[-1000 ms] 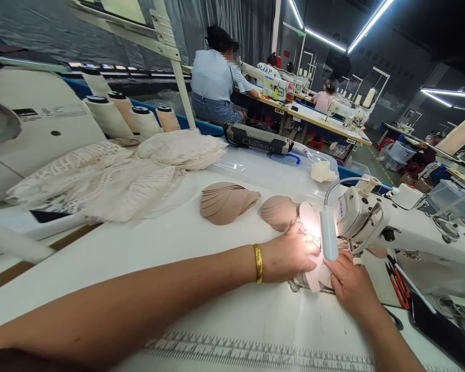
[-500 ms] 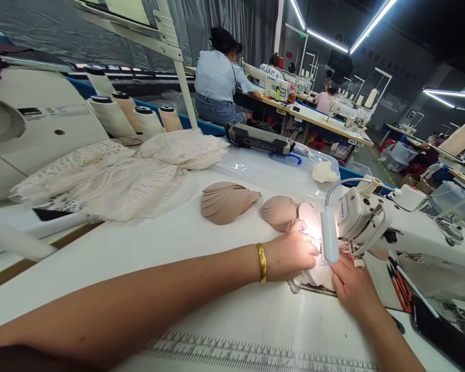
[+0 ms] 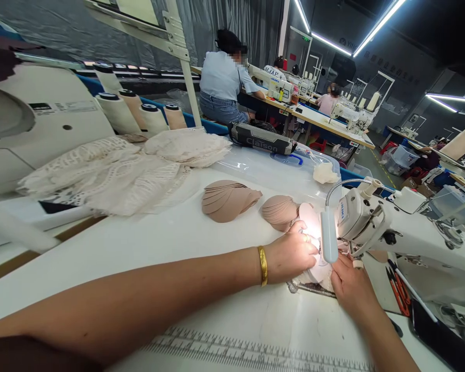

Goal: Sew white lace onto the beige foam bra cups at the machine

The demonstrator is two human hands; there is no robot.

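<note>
Down between the left grip [image 3: 293,254] and right grip [image 3: 350,281], there's a pale pink piece [image 3: 316,275] lit by the lamp [image 3: 329,235]. Left one's curled onto it, can't tell if it's pinching; right one's laid flattish by its edge. Farther back, fanned tan stacks [image 3: 229,202] sit on the table [image 3: 158,237].

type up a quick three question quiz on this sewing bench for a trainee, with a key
1. Fill in: the gold bracelet is on the ____ wrist.
2. True or false: the left hand is touching the pale pink material.
3. Multiple choice: how many fanned tan stacks lie to the left of the slim lamp in the picture? A one; B two; C four.

Key: 1. left; 2. true; 3. B, two.
</note>
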